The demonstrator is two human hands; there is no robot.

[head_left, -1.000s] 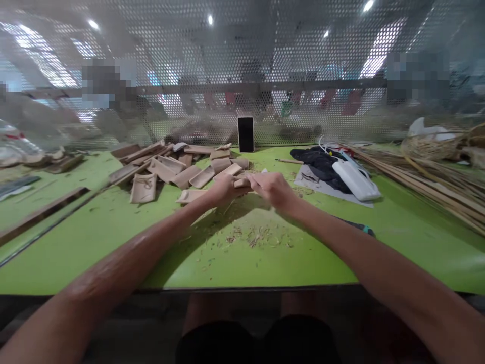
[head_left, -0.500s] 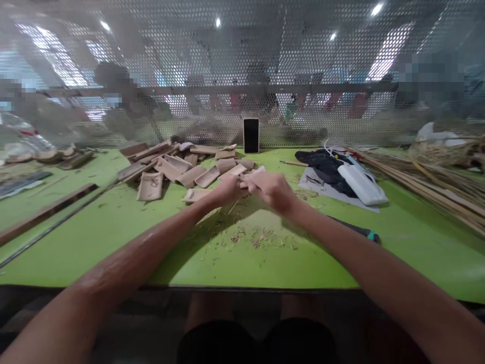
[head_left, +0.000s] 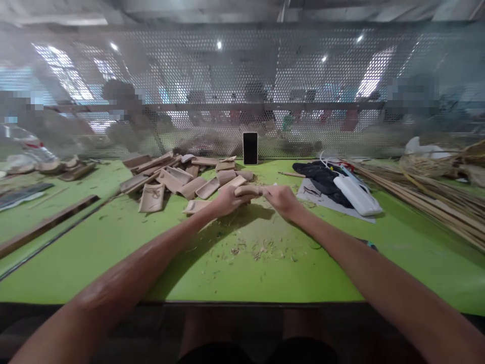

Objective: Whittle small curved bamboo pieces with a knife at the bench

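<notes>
My left hand (head_left: 228,201) is closed around a curved, pale piece of bamboo (head_left: 248,190), held low over the table with its rounded edge showing. Just right of it, my right hand (head_left: 282,200) forms a fist whose thumb side meets the bamboo's end. Whatever the right fist grips is hidden by its fingers. Thin shavings (head_left: 261,250) lie scattered on the green tabletop (head_left: 125,253) in front of my hands. Behind and left of the left hand is a heap of similar split bamboo pieces (head_left: 189,188).
A phone (head_left: 250,148) stands upright by the perforated screen (head_left: 212,121). Right of my hands lie a black cloth (head_left: 320,179), a white power strip (head_left: 358,195) and long bamboo strips (head_left: 428,197). A wooden bar (head_left: 51,222) lies at left. My right forearm partly covers a dark-handled tool (head_left: 369,244).
My hands have drawn slightly apart, the right one moving rightward, so more of the bamboo piece shows between them. The whole view has tilted up a little.
</notes>
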